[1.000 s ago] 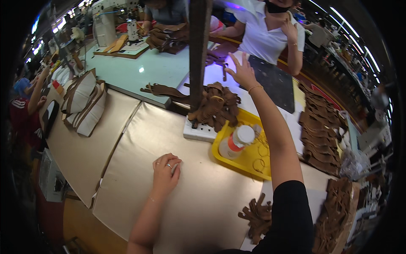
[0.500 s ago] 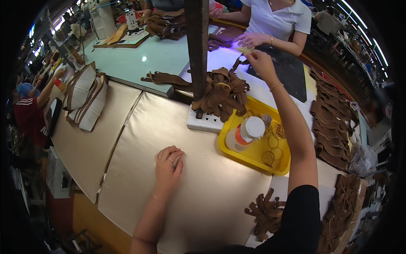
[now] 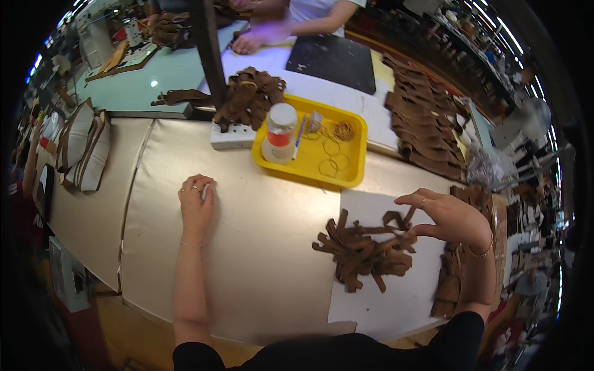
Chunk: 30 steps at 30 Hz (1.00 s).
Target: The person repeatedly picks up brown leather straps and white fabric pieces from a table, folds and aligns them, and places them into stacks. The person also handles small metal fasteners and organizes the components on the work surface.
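Observation:
My left hand [image 3: 197, 207] rests on the padded, pale gold table top [image 3: 266, 247] with its fingers curled. A small greyish bit shows between thumb and fingers; I cannot make it out. To the right, my right hand [image 3: 450, 216] hovers at the edge of a loose pile of brown strips [image 3: 371, 253] on a white sheet [image 3: 396, 315]. Its thumb and forefinger are spread apart, with a looped brown strip [image 3: 396, 219] at the pile's edge between them, not pinched as far as I can see.
A yellow tray [image 3: 309, 176] holds a white-lidded jar [image 3: 280, 133], a blue pen and rubber bands. Behind it lie bundled brown strips [image 3: 250, 96], a power strip [image 3: 232, 136] and a dark post [image 3: 207, 55]. Wavy brown pieces [image 3: 421, 117] lie right. Across the table, a co-worker's hands [image 3: 260, 37] are blurred.
My right hand has come back from beside the co-worker's hands, where it held a dark strip, to the pile at the right. My left hand stays on the table. The view has shifted right.

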Each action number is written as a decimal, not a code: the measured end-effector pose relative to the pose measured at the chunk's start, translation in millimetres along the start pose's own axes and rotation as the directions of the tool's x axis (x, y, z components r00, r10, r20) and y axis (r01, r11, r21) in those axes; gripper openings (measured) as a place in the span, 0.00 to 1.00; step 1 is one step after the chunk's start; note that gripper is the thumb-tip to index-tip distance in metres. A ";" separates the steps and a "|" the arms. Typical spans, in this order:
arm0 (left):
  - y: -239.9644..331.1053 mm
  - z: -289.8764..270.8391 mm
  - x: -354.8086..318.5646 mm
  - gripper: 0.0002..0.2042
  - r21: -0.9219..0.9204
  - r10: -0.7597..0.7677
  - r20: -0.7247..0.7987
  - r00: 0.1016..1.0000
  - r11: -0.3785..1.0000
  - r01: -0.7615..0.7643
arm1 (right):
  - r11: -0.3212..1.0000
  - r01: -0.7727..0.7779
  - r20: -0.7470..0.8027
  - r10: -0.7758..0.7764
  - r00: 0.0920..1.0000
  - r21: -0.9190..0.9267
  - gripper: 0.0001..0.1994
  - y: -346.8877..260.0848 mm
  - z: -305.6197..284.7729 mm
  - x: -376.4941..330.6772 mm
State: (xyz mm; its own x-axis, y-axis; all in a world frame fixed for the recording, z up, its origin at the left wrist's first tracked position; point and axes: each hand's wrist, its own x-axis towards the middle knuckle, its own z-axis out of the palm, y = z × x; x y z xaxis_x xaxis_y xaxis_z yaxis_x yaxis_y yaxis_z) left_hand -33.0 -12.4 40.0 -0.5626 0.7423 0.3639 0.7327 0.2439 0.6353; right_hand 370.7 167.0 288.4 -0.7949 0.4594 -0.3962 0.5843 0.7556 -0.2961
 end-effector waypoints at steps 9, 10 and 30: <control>0.3 4.6 2.2 0.06 0.003 0.012 0.061 0.998 1.000 -0.012 | 0.940 -0.135 0.050 0.158 0.986 -0.314 0.23 23.6 48.7 -33.8; 0.8 4.9 1.5 0.06 0.011 0.019 0.049 0.999 1.000 -0.020 | 0.935 -0.173 0.086 0.209 0.974 -0.310 0.23 24.6 52.6 -39.7; 15.6 26.0 -3.9 0.07 0.488 0.218 -0.039 0.975 0.856 -0.172 | -0.295 0.303 -0.190 0.357 0.915 0.906 0.25 109.2 93.3 121.4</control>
State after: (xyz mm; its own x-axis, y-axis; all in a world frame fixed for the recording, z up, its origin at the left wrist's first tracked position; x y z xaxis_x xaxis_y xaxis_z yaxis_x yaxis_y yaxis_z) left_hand -9.4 4.8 30.7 -0.4034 0.7528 0.5201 0.9107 0.3856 0.1483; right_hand 353.2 261.7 126.9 -0.5499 0.7783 -0.3032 -0.2654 -0.5070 -0.8201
